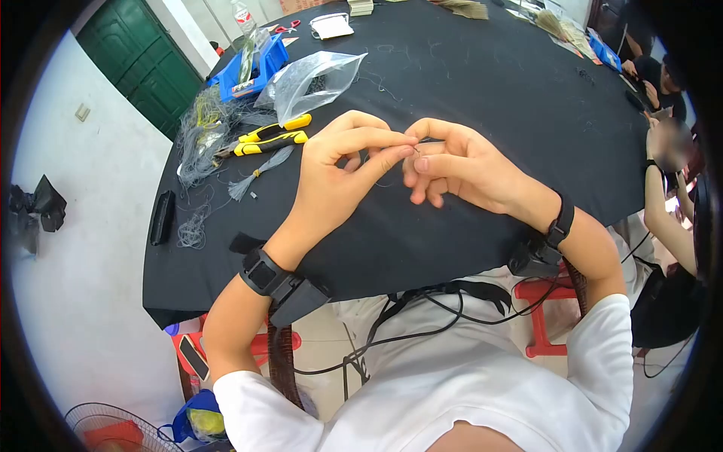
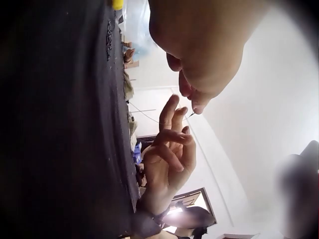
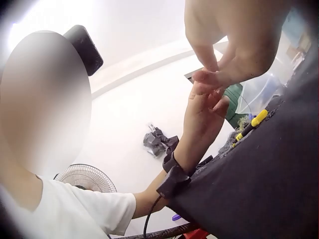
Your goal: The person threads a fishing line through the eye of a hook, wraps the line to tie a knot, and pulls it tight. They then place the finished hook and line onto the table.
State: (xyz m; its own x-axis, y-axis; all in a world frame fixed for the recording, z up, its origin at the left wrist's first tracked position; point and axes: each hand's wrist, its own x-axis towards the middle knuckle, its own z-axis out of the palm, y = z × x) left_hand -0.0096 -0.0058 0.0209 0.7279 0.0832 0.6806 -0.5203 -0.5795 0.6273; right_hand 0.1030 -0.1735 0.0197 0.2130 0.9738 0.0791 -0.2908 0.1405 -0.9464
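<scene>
Both hands meet above the black round table (image 1: 489, 90). My left hand (image 1: 399, 147) pinches a thin dark wire (image 1: 415, 148) between thumb and forefinger. My right hand (image 1: 425, 153) pinches the same wire from the other side, its other fingers curled beneath. In the left wrist view the left hand's fingertips (image 2: 198, 102) hold the short wire end (image 2: 191, 114), with the right hand (image 2: 172, 149) just behind. In the right wrist view the right hand (image 3: 219, 69) touches the left hand (image 3: 204, 114). The wire is too fine to show its length.
Yellow-handled pliers (image 1: 271, 138), a tied grey strand bundle (image 1: 260, 173), a tangle of grey wires (image 1: 199, 143), a clear plastic bag (image 1: 309, 75) and a blue tray (image 1: 260, 64) lie at the table's left. A black case (image 1: 162, 217) sits near the edge. Another person (image 1: 666, 196) sits at the right.
</scene>
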